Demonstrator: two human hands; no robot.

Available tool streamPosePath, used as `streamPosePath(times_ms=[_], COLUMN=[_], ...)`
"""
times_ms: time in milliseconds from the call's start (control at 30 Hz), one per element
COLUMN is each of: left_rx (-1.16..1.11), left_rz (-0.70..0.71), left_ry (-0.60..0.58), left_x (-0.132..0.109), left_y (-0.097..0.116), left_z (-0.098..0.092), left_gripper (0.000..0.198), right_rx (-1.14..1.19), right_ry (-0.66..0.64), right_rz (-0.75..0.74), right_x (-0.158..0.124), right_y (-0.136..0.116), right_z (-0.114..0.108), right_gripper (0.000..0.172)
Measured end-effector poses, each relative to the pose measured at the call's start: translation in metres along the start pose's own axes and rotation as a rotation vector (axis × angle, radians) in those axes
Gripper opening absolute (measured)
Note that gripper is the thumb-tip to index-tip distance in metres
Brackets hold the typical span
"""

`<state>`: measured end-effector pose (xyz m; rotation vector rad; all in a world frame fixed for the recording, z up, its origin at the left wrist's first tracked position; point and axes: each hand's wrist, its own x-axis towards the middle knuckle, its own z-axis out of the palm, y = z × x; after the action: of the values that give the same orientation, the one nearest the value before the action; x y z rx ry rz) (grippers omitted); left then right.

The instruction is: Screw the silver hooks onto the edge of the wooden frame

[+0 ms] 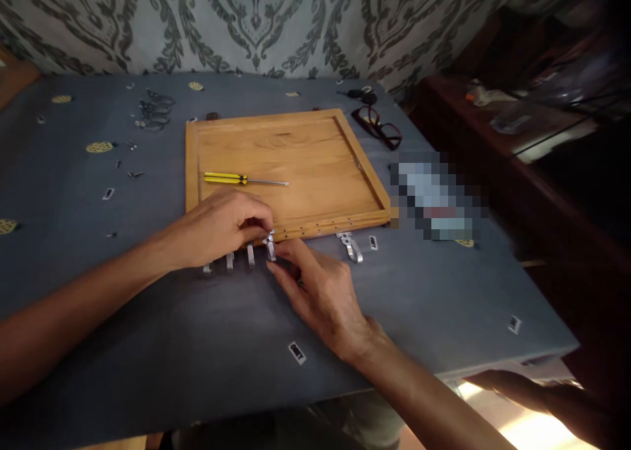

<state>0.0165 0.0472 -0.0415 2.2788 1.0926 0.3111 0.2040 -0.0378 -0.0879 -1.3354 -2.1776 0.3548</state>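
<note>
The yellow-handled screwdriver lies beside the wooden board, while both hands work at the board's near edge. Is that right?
No: the head view shows the screwdriver lying on the wooden board, not beside it. The left hand and right hand do work at the board's near edge.

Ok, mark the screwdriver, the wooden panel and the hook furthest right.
Screwdriver (243, 179): head view, front end of the yellow handle.
Wooden panel (290, 151): head view, bare face inside the frame.
Rightmost hook (351, 247): head view, its curved metal strip.
</note>
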Motion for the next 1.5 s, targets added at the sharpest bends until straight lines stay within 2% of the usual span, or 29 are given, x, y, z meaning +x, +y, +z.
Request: streamPosePath(times_ms=[333, 633, 833, 1100, 1500], left_rx=[-0.014, 0.031, 0.062, 0.082, 0.114], left_rz=[0.006, 0.122, 0.177, 0.180, 0.132], left_ry=[0.010, 0.003, -0.002, 0.003, -0.006], left_x=[0.0010, 0.0016, 0.0025, 0.0010, 0.0004], left_y=[-0.0071, -0.0045, -0.0045, -0.0068, -0.0046], left_z=[0.0020, 0.0046, 0.0041, 0.0045, 0.0070], left_gripper=[0.009, 0.014, 0.016, 0.012, 0.016], right_rx=[0.003, 0.007, -0.004, -0.005, 0.009], right_ry=[0.004, 0.013, -0.029, -0.045, -0.077], right_rz=[-0.004, -0.008, 0.011, 0.035, 0.057], right_x=[0.0005, -0.0003, 0.0000, -0.0005, 0.0001], right_y=[-0.0004, -0.0003, -0.0015, -0.0011, -0.0020], right_z=[0.0011, 0.0001, -0.0004, -0.0002, -0.0008], right_gripper=[0.012, 0.013, 0.009, 0.007, 0.006])
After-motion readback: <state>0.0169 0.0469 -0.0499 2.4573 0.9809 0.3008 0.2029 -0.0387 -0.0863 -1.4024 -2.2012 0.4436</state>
